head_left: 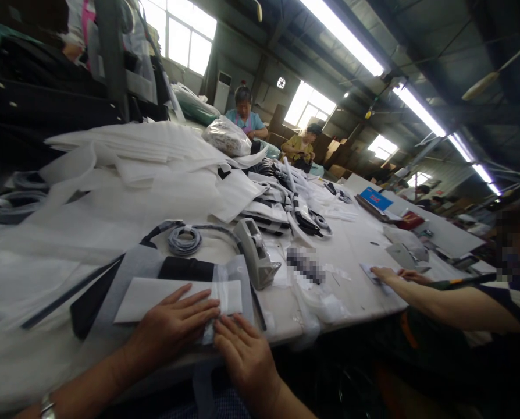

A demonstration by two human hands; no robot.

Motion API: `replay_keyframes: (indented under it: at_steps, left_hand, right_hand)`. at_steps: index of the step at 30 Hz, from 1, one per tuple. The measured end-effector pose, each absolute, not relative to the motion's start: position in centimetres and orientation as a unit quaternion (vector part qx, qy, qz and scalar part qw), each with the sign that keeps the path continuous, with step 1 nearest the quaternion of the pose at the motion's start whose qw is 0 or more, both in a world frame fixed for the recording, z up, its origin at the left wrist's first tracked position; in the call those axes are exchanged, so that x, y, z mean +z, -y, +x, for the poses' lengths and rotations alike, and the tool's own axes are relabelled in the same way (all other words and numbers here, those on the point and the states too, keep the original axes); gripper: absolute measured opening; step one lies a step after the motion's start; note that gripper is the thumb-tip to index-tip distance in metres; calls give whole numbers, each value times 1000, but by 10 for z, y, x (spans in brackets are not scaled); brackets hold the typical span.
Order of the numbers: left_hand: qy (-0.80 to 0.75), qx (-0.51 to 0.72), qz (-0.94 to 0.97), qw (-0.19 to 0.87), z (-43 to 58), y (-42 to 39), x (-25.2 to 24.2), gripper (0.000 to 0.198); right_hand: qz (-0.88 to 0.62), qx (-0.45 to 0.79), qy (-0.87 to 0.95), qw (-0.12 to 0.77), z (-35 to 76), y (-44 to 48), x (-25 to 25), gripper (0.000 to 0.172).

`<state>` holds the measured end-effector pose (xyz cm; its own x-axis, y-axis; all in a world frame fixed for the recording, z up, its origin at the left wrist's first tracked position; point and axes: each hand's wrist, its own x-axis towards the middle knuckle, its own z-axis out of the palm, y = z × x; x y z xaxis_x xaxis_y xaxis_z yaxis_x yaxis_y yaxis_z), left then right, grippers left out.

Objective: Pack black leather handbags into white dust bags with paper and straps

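My left hand (179, 317) lies with fingers spread on a flat white strip (155, 297), which looks like foam or card. Just to its right, my right hand (246, 352) has its fingers stretched out over the front edge of the strip, by a band of clear tape (227, 291) that crosses it. Under the strip are a greyish translucent sheet (133, 267) and a black piece (185, 269), perhaps fabric. A grey tape dispenser (256, 253) stands behind my right hand. Beside the dispenser rests a coiled grey cable (184, 240).
White foam sheets (155, 192) pile up across the left and back. Black-and-white bundles (273, 212) lie beyond the dispenser. A co-worker's arm (434, 299) reaches onto the table (351, 279) at right, near another dispenser (403, 256). Two people sit at the far side.
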<state>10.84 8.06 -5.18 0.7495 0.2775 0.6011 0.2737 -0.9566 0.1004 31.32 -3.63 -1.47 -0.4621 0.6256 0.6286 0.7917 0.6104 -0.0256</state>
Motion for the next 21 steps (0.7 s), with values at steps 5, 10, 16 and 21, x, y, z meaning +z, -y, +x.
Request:
replay_keyframes:
  at_steps: [5, 10, 16, 21]
  left_hand:
    - [-145, 303, 942, -5, 106, -80, -45, 38]
    - [-130, 258, 957, 11, 101, -77, -31, 51]
    - [-119, 250, 961, -6, 102, -78, -34, 52]
    - [-137, 245, 960, 9, 102, -77, -34, 53]
  right_hand:
    - [-419, -163, 842, 296, 314, 38, -26, 24]
    - [-424, -160, 848, 277, 319, 56, -31, 25]
    - [-484, -159, 799, 319, 327, 97, -59, 36]
    - [-539, -219, 726, 367, 309, 87, -98, 29]
